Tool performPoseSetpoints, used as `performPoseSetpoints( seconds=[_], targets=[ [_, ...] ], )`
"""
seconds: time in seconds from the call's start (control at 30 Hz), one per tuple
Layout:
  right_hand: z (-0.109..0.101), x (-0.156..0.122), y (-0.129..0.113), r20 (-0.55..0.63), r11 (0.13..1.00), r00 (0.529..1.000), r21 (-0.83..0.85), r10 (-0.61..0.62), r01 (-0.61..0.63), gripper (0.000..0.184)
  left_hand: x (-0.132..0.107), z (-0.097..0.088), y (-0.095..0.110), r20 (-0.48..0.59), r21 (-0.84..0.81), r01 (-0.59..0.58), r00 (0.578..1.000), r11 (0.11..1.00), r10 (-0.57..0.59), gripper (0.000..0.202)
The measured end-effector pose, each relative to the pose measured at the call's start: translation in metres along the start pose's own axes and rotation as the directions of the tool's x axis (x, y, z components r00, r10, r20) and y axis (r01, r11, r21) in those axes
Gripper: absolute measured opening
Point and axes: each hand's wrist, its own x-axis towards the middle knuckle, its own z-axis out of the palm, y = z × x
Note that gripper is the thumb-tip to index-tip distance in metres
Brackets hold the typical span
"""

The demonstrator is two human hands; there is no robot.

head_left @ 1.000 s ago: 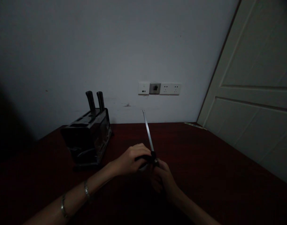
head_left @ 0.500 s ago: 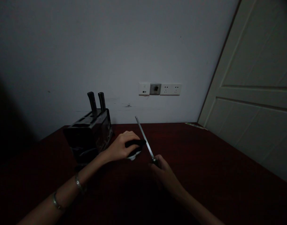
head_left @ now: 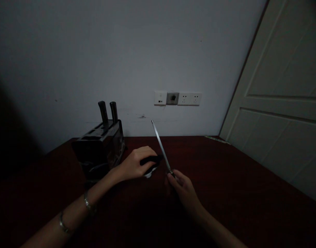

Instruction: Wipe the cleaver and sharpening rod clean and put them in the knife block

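Observation:
My right hand is closed round the dark handle of a sharpening steel. Its thin metal rod slants up and to the left, with the tip raised near the wall. Left of the rod, my left hand grips a black object low over the table. A pale, crumpled-looking piece shows beneath that object, but its kind is too dark to make out. The black object's right end lies close to the rod; whether they touch I cannot tell.
A dark knife block stands left of my hands with two black handles sticking up. Behind is a pale wall with a row of sockets. A flat strip lies on the reddish-brown table by a panelled door.
The sharpening steel has risen slightly and stands a little steeper, its tip higher. My right hand's grip on the handle has shifted somewhat. My left hand keeps hold of the black object.

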Motion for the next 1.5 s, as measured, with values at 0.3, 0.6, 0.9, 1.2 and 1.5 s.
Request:
performPoseSetpoints(
  seconds=[0.3,0.6,0.9,1.2,1.5],
  targets=[
    [0.002,-0.003,-0.003,-0.088,0.989,0.985,-0.028,-0.150,0.149,0.025,-0.006,0.033,0.008,0.043,0.081,-0.119,0.992,0.990,0.116,0.019],
    [0.000,-0.005,-0.008,-0.072,0.986,0.984,-0.019,-0.164,0.163,0.022,-0.008,0.039,0.012,-0.022,-0.010,-0.147,0.989,0.989,0.147,0.026],
    [0.001,-0.009,0.001,-0.040,0.980,0.999,0.195,-0.027,0.034,0.029,-0.008,0.036,0.006,-0.004,-0.067,-0.123,0.992,0.990,0.123,0.023],
    [-0.005,-0.004,-0.005,-0.007,0.967,1.000,0.254,0.024,-0.021,0.027,-0.006,0.027,-0.001,-0.046,-0.028,-0.022,0.999,0.999,0.021,0.016],
    [-0.004,0.000,0.000,-0.068,0.966,0.996,0.256,0.048,-0.029,0.030,-0.006,0.030,0.001,-0.167,-0.070,-0.029,0.986,0.997,0.017,0.018]
  ],
)
